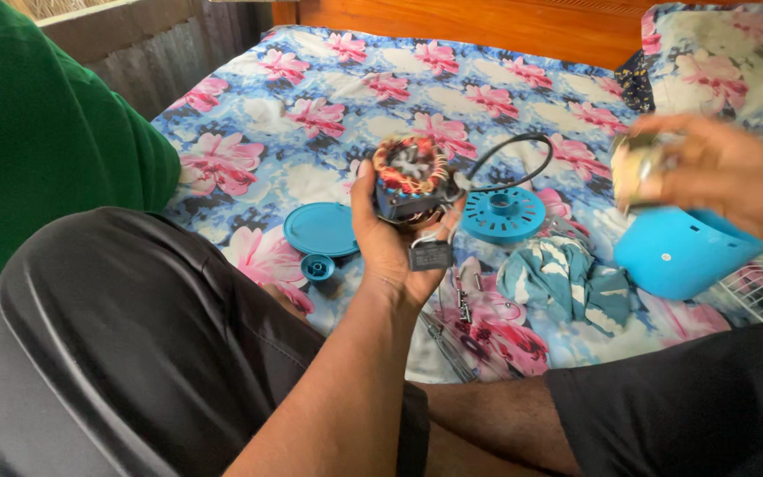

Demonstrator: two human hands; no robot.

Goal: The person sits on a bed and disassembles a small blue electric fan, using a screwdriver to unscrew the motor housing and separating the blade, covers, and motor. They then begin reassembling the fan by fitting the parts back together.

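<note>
The left hand (pixel 396 243) is raised palm-up over the bed, its fingers and thumb curled around one small motor (pixel 410 179) with a ring of copper-coloured winding on top. The motor sits in the palm, thumb on its left side and fingertips on its right. One black cable (pixel 512 155) loops up and to the right from the motor, and one small black boxy part (pixel 431 255) hangs just below it, against the heel of the hand.

The right hand (pixel 724 177) is up at the far right, blurred, with its fingers closed around one shiny metal piece (pixel 636 166); how tightly it grips cannot be told. Just beneath this hand lies one rounded blue plastic shell (pixel 677 252).

On the flowered bedsheet (pixel 311 88) there are three more blue plastic parts: one flat round lid (pixel 320 228) just left of the left hand, one small knob (pixel 317 266) below that lid and near the wrist, and one slotted disc (pixel 502 215) just right of the left hand. One crumpled teal-and-white cloth (pixel 567 283) lies between the two hands, lower down. One flowered pillow (pixel 721 62) is behind the right hand.
</note>
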